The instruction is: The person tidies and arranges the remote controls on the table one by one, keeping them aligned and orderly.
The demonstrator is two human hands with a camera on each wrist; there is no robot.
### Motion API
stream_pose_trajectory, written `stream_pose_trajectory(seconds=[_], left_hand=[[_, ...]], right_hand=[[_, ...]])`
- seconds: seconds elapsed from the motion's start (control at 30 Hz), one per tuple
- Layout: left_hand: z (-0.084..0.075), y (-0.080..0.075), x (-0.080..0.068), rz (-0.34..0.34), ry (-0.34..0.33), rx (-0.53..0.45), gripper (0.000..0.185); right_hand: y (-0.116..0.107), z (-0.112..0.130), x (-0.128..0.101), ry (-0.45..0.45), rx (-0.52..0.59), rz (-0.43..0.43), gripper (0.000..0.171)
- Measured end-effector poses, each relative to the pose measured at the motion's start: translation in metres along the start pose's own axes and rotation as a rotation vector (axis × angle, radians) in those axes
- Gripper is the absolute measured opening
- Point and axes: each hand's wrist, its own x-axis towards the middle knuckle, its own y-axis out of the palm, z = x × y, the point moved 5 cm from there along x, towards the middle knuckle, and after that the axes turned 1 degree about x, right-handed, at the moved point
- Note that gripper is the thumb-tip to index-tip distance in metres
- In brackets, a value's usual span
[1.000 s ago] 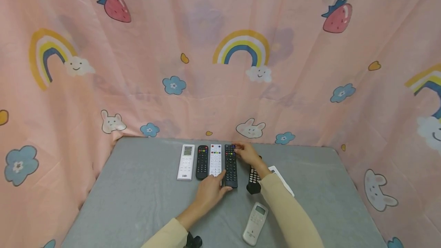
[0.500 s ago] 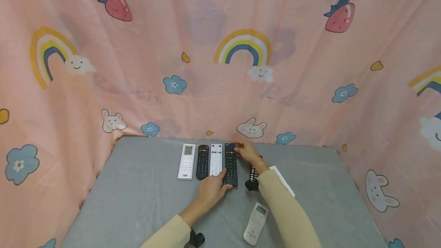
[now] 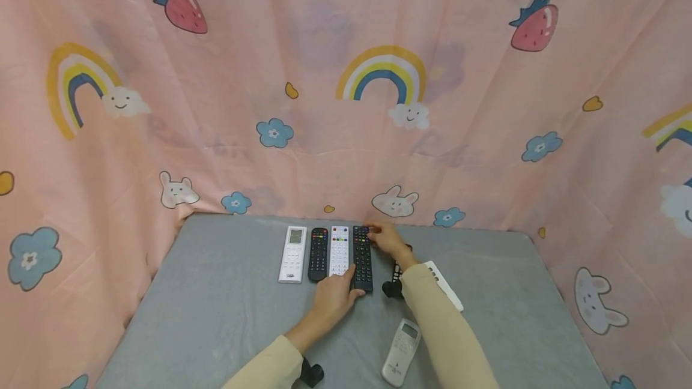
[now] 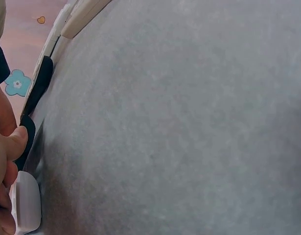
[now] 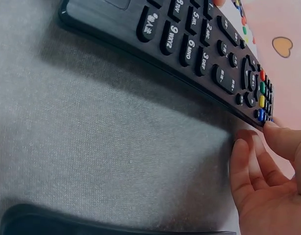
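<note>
A long black remote control (image 3: 363,260) lies at the right end of a row on the grey table. My left hand (image 3: 331,298) pinches its near end, index finger along the left edge and thumb at the bottom. At the far right corner, my right hand (image 3: 390,240) holds it between thumb and index finger. The right wrist view shows the thumb on the coloured-button end of the black remote (image 5: 189,49), other fingers loosely bent. In the left wrist view, the left hand (image 4: 3,161) is partly cut off, thumb against the dark remote's end (image 4: 27,142).
Left of it lie a white remote (image 3: 339,251), a smaller black one (image 3: 318,255) and a white air-conditioner remote (image 3: 292,255). Another black remote (image 3: 396,272) and a white one (image 3: 447,290) are partly under the right forearm. A pale remote (image 3: 401,353) lies nearer. A pink curtain (image 3: 324,167) hangs behind.
My right forearm and its wrist camera have shifted slightly left, covering more of the black remote beneath. The held remote's near end has edged slightly away from me. Both hands keep their hold.
</note>
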Motion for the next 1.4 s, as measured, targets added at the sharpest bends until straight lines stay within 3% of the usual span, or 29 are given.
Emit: stream_pose_trajectory(seconds=[0.4, 1.1, 1.27, 1.4], left_hand=[[0.005, 0.004, 0.0, 0.006, -0.04, -0.012, 0.062], [0.007, 0.004, -0.001, 0.015, -0.068, -0.006, 0.058], [0.007, -0.001, 0.0, -0.008, -0.074, -0.015, 0.056], [0.005, -0.013, 0.004, -0.042, -0.044, -0.052, 0.05]], right_hand=[[0.003, -0.002, 0.001, 0.03, -0.023, -0.006, 0.036], [0.006, 0.0, 0.002, -0.022, -0.196, -0.029, 0.034], [0.006, 0.002, 0.002, -0.001, -0.201, -0.029, 0.038], [0.001, 0.011, -0.003, -0.023, -0.241, -0.065, 0.039]])
